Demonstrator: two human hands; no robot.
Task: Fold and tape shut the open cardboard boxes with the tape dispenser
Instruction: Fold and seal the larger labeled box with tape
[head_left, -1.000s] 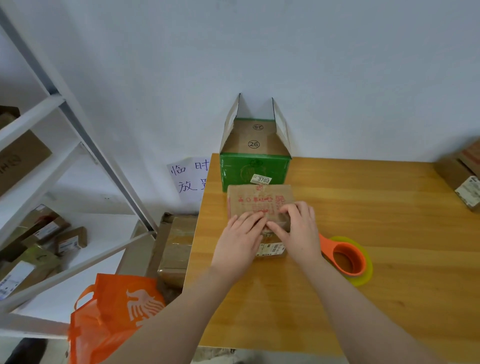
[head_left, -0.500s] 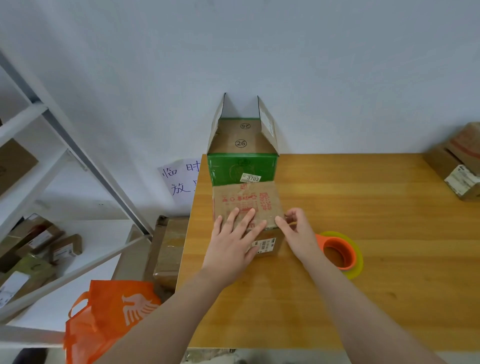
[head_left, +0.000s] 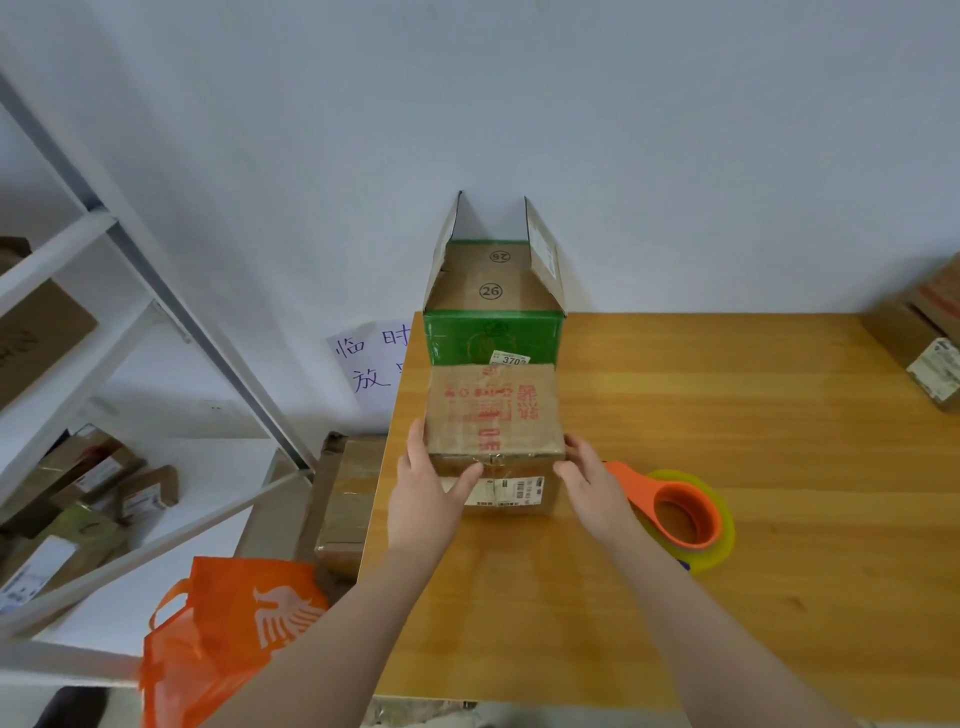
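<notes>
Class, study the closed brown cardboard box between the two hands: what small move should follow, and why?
Probably lift the brown cardboard box aside: its top looks taped, the left hand and right hand press its sides, and the green cardboard box behind has open flaps.

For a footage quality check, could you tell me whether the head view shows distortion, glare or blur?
Head view: wide-angle bending slants the white metal shelving and the left edge of the wooden table; lighting soft, faint sheen on the tabletop; red print on the brown cardboard box slightly blurred.
</notes>
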